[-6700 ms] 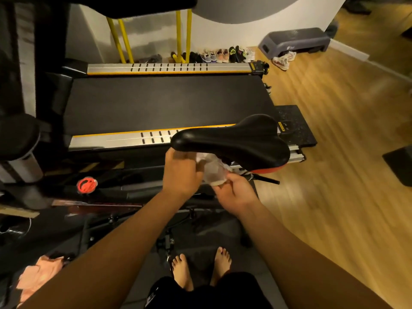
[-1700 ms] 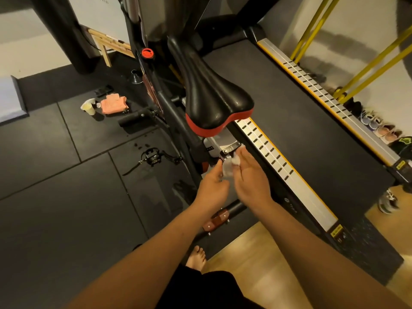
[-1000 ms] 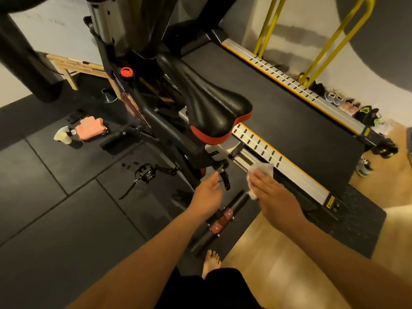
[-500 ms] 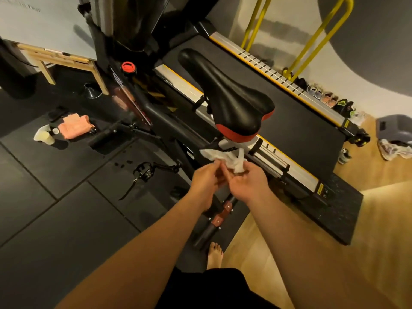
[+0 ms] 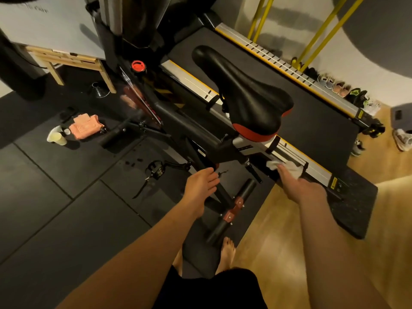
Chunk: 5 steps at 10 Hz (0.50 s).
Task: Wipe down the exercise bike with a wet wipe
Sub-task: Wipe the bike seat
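Note:
The exercise bike stands in front of me, its black saddle (image 5: 243, 94) with red rear trim pointing toward me and the dark frame (image 5: 189, 128) running away to the left. My right hand (image 5: 296, 186) holds a crumpled white wet wipe (image 5: 289, 168) against the silver rail (image 5: 252, 148) just behind and below the saddle. My left hand (image 5: 200, 186) hovers with loosely bent fingers at the black seat post, holding nothing. Whether its fingertips touch the post is unclear.
A treadmill (image 5: 312, 121) lies right behind the bike. The bike's rear foot bar (image 5: 231, 212) is near my bare feet. A pedal (image 5: 156, 170), pink cloth (image 5: 85, 127) and small bottle (image 5: 56, 137) lie on the black mats. Shoes (image 5: 341, 88) line the wall.
Half a second ago both hands held the wipe under the saddle. Now my right hand has carried it right onto the rail, and my left hand has let go and dropped toward the seat post.

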Motion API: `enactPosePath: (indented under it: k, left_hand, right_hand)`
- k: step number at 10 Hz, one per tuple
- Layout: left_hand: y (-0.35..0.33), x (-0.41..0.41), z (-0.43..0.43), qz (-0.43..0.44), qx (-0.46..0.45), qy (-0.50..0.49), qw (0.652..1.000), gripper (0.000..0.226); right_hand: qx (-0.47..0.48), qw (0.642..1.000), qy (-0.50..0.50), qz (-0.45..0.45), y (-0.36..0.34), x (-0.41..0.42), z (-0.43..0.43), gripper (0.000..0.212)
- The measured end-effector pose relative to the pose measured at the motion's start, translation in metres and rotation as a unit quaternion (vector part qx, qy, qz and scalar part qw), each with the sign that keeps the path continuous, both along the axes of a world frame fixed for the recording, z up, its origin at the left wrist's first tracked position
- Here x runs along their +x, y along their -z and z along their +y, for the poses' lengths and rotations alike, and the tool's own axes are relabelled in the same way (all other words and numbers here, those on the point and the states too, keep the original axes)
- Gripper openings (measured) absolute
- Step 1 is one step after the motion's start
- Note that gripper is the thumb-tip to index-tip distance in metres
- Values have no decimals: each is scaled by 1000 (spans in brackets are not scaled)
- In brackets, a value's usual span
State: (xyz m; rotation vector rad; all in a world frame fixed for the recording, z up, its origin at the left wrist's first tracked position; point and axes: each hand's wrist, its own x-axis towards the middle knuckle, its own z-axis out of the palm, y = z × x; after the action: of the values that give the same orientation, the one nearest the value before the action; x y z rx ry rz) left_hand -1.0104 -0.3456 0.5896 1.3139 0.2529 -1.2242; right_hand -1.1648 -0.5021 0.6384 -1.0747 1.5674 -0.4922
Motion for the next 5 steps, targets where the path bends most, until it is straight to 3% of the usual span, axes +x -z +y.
enactPosePath:
  k: [1, 2, 3, 4, 5]
  left_hand:
    - [-5, 2, -1, -27, 2, 27, 999, 44]
    - [-6, 9, -3, -57, 3, 32, 998, 42]
    - [-9, 12, -6, -87, -2, 31, 996, 39]
    - [-10, 4, -18, -91, -4, 33, 995, 37]
    - [-7, -13, -35, -89, -6, 67, 994, 36]
  right_hand:
    - [-26, 985, -132, 104, -2, 11, 11, 75]
    - [97, 990, 60, -85, -9, 71, 22, 61]
    - [153, 925, 244, -248, -10, 93, 23, 43]
    - [39, 997, 38, -60, -13, 60, 15, 47]
    - [2, 996, -51, 70, 7, 8, -4, 47]
